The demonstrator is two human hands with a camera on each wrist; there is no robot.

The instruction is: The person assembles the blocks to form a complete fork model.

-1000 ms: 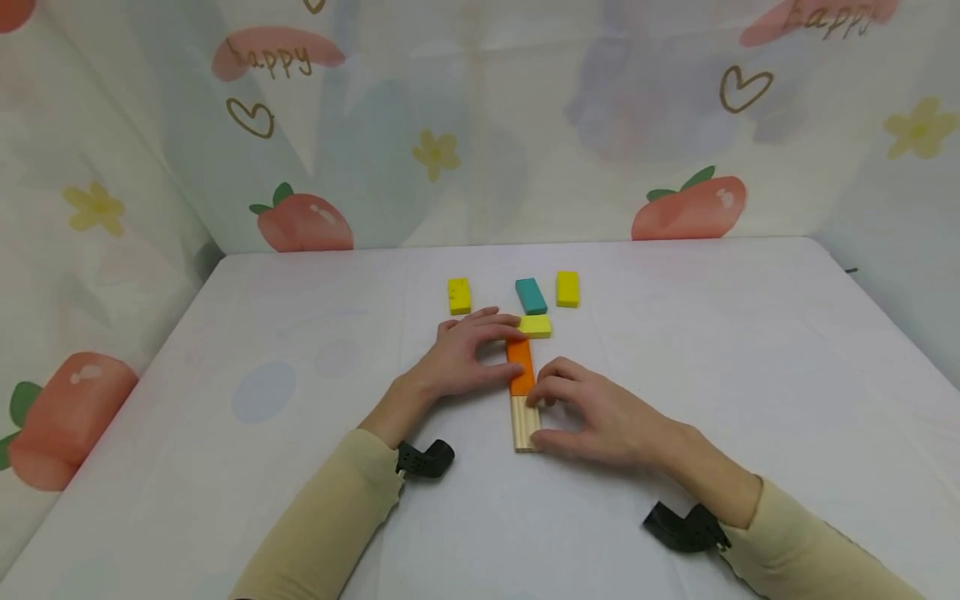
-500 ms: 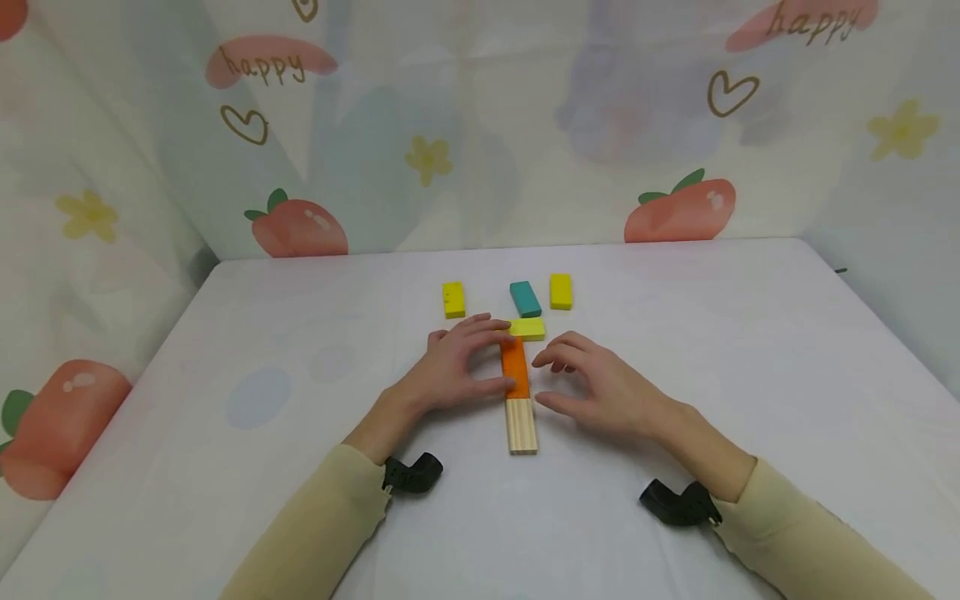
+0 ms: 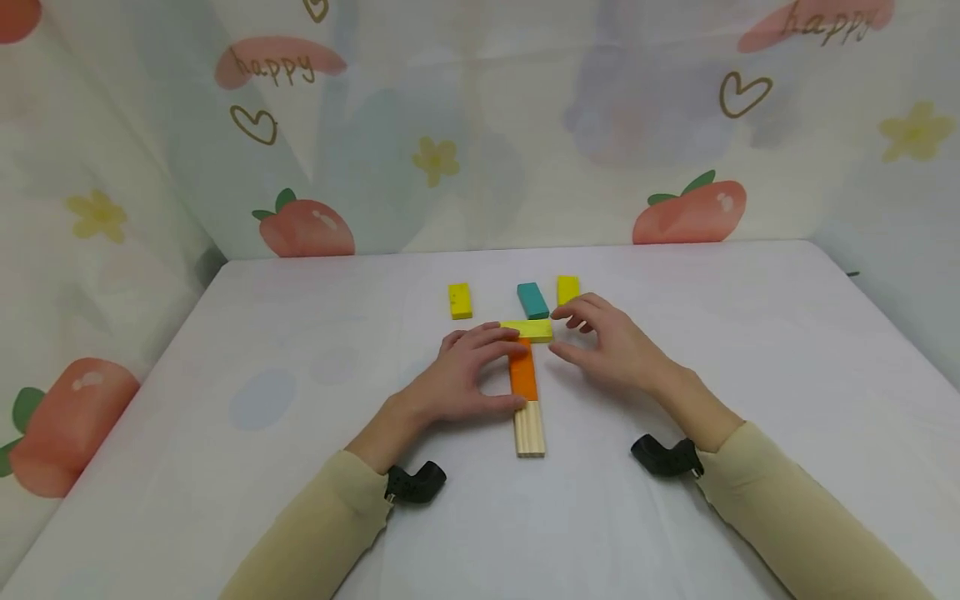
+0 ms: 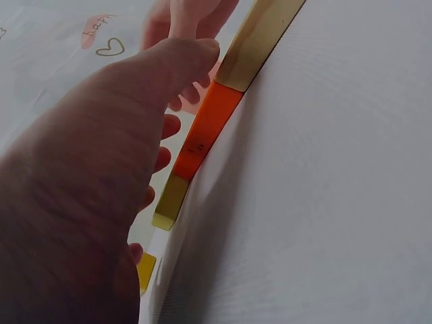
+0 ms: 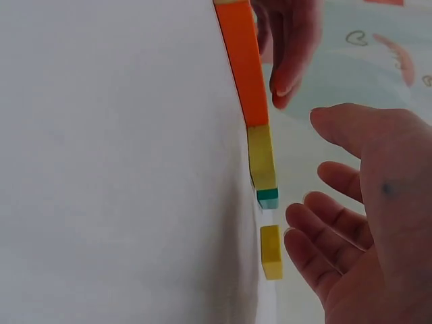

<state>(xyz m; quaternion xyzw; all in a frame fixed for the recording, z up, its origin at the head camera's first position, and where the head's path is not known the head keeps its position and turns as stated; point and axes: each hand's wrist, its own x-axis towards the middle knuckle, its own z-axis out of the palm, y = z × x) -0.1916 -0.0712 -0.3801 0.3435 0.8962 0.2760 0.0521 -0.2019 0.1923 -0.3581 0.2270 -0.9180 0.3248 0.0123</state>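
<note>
An orange block (image 3: 523, 379) lies end to end with a plain wooden block (image 3: 530, 435) on the white cloth. A yellow block (image 3: 536, 329) lies crosswise at the orange one's far end, making a T shape. My left hand (image 3: 468, 377) hovers over the row from the left, fingers loosely bent, thumb tip at the join of orange and wood. Its fingertips overlap the yellow and orange blocks. To the right of the crosswise block is my right hand (image 3: 622, 354), thumb and fingers spread apart; the right wrist view shows nothing between them.
Beyond the T lie a teal block (image 3: 533, 301), a yellow block (image 3: 461, 302) to the left and another yellow block (image 3: 567, 287) partly behind my right fingers. A printed cloth backdrop (image 3: 510, 200) stands behind the table.
My right hand has left the wooden block and moved away from me to beside the crosswise yellow block. My left hand has drawn back slightly, its thumb shifting from the orange block to the join.
</note>
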